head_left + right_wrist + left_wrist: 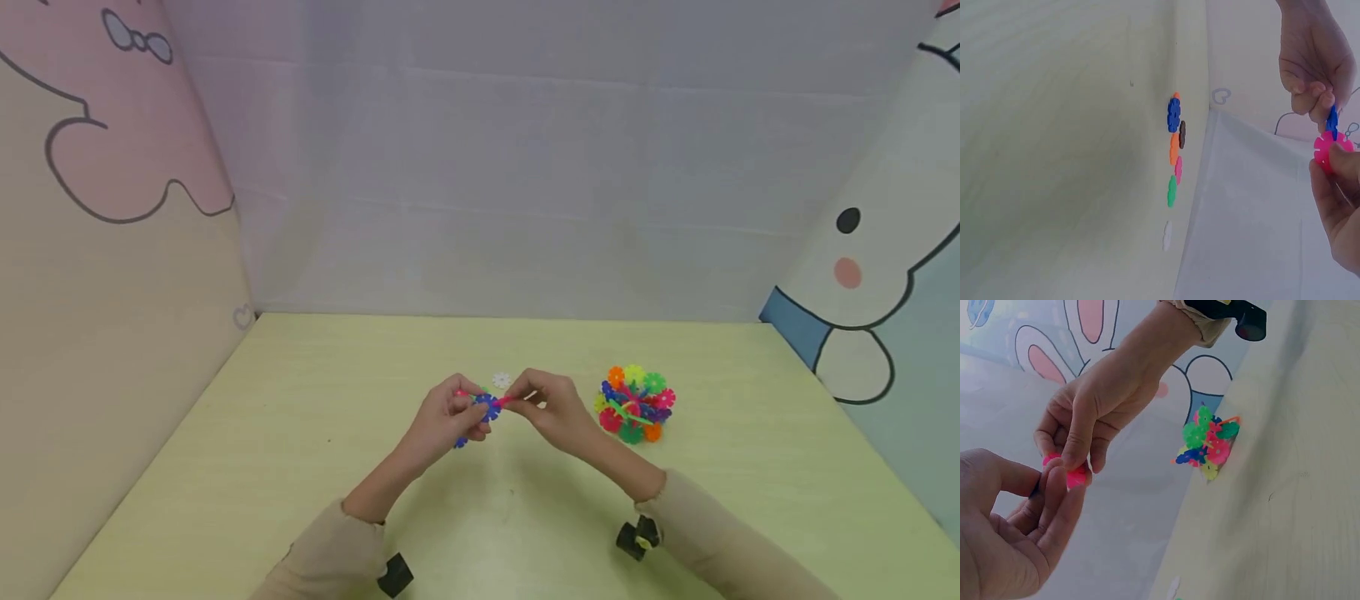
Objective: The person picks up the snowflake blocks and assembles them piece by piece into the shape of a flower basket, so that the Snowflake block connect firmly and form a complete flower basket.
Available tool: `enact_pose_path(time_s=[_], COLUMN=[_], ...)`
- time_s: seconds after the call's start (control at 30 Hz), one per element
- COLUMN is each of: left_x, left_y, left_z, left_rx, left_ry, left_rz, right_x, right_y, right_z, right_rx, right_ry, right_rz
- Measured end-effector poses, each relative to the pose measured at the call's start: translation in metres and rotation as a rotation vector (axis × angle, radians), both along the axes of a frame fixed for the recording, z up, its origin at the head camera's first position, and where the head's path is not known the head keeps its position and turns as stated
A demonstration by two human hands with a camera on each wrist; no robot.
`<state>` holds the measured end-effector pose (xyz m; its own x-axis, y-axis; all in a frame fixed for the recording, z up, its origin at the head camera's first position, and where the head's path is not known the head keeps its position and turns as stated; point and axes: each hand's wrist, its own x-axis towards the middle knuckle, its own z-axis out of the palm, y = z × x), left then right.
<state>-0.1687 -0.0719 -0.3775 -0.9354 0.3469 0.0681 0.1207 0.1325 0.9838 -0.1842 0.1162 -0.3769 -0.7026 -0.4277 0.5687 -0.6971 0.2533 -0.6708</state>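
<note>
Left hand [442, 417], narrow grip pinching one blue notched disc [491, 407]; right hand [553, 408], narrow grip pinching one pink notched disc [1324, 149], the two meeting crosswise at their edges above the counter [750, 467]. Lying on the counter: a loose blue disc [1174, 114], dark disc [1182, 135], orange disc [1174, 149], loose pink disc [1179, 170], green disc [1172, 191] and white disc [501, 380]. Right of the right hand: one rounded multicoloured cluster [633, 404] of similar discs.
</note>
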Motion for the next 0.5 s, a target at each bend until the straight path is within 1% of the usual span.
enact_pose_path(time_s=[0.07,0.13,0.2,0.27,0.33,0.4,0.5], left_x=[-0.001,-0.004,-0.007,-0.010,-0.013,-0.014,-0.014], left_y=[-0.001,-0.004,-0.008,-0.014,-0.019,-0.024,-0.029], left_z=[-0.002,-0.005,-0.010,-0.016,-0.021,-0.025,-0.027], left_rx=[-0.050,-0.095,-0.106,-0.104,-0.106,-0.120,-0.143], left_ry=[0.022,0.029,0.018,-0.007,-0.035,-0.057,-0.079], left_rz=[0.042,0.092,0.149,0.208,0.250,0.273,0.259], right_x=[-0.008,-0.015,-0.025,-0.036,-0.049,-0.063,-0.081], right_y=[0.001,0.002,0.002,0.002,0.002,0.001,0.001], right_z=[-0.004,-0.005,-0.007,-0.009,-0.012,-0.017,-0.026], right_rx=[0.045,0.092,0.134,0.183,0.232,0.288,0.375], right_ry=[-0.034,-0.063,-0.096,-0.125,-0.156,-0.177,-0.207], right_rz=[0.011,0.043,0.069,0.073,0.051,0.005,-0.057])
